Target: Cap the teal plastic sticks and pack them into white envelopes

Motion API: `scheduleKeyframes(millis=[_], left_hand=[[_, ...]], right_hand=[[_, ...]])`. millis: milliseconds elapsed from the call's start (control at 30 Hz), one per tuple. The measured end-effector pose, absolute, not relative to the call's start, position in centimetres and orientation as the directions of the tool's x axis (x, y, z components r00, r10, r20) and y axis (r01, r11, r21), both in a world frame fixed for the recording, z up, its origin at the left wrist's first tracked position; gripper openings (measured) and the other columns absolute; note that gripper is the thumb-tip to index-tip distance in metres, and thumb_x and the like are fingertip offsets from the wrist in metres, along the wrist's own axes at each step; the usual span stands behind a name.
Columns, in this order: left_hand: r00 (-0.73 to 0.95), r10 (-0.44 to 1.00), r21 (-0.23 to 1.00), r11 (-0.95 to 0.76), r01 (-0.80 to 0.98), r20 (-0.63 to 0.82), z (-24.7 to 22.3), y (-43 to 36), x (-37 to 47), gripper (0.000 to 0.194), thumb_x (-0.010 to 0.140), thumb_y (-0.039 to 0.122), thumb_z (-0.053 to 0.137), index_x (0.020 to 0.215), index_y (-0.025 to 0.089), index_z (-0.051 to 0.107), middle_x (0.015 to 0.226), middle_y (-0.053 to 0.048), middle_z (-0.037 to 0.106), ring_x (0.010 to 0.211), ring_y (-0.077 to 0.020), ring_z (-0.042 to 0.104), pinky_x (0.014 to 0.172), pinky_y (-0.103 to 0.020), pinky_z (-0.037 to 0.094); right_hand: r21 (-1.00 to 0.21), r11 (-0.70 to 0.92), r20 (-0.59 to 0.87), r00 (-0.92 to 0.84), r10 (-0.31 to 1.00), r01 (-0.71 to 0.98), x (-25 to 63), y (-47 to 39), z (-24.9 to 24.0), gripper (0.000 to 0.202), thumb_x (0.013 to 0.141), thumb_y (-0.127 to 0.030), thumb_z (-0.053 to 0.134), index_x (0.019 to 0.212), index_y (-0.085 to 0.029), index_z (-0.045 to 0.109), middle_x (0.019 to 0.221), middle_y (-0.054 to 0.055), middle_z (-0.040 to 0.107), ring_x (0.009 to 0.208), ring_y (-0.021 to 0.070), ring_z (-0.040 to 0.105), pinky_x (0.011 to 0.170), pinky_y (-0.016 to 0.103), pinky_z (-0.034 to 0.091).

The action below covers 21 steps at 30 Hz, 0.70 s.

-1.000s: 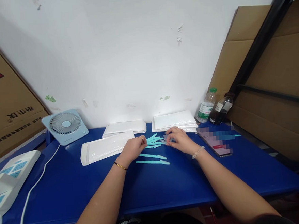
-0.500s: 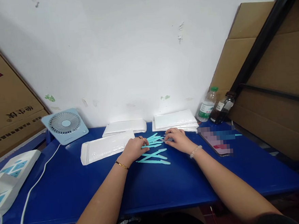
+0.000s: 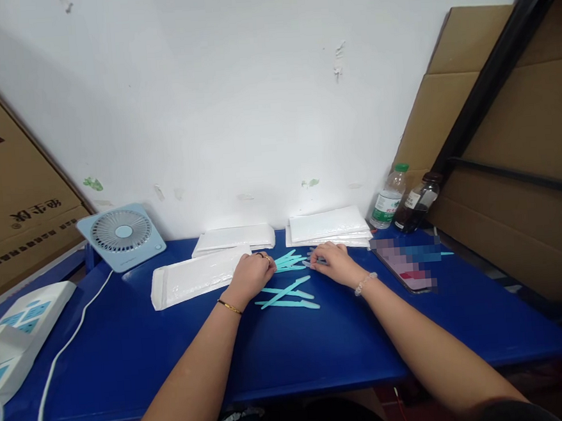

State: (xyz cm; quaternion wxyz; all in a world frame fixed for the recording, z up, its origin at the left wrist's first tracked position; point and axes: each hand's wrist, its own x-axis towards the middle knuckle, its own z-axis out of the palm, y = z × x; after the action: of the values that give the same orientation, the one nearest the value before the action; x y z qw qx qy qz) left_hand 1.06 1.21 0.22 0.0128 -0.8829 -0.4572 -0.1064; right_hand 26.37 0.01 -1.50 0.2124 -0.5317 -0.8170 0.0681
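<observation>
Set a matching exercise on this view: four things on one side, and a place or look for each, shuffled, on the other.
Things
1. desk fan
2. left hand
3. right hand
4. smartphone

Places or looks
A. a clear beaded bracelet on its wrist
B. nearer the person than the green-capped bottle
C. light blue, toward the back left of the blue table
D. at the left ends of the piled turquoise sticks

Right pairs: 1-C, 2-D, 3-A, 4-B
</observation>
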Motion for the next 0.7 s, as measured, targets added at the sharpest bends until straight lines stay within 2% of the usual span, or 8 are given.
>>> scheduleKeyframes(millis=[233,700], left_hand=[[0.549,0.811,0.09,-0.574,0.814,0.204,0.39,1.13,0.96,0.025,0.087,0.022,0.043,0.078,0.018,0.066,0.087,-0.006,0.066,0.08,-0.018,0.059,0.075,-0.031,0.037],[0.565,0.802,0.107,-0.59,0.801,0.196,0.84,0.81,1.2,0.024,0.087,0.024,0.044,0.079,0.019,0.066,0.087,-0.006,0.066,0.082,-0.0181,0.059,0.076,-0.031,0.037]], right_hand=[[-0.279,0.472,0.283,-0.399,0.872,0.836,26.11,-0.33,-1.37,0.012,0.083,-0.029,0.06,0.073,-0.022,0.061,0.092,0.001,0.062,0.096,0.0211,0.049,0.082,0.038,0.025],[-0.265,0.497,0.285,-0.425,0.859,0.826,25.54,-0.56,-1.02,0.009,0.082,-0.027,0.06,0.075,-0.023,0.062,0.096,0.002,0.06,0.098,0.0213,0.049,0.085,0.039,0.025]])
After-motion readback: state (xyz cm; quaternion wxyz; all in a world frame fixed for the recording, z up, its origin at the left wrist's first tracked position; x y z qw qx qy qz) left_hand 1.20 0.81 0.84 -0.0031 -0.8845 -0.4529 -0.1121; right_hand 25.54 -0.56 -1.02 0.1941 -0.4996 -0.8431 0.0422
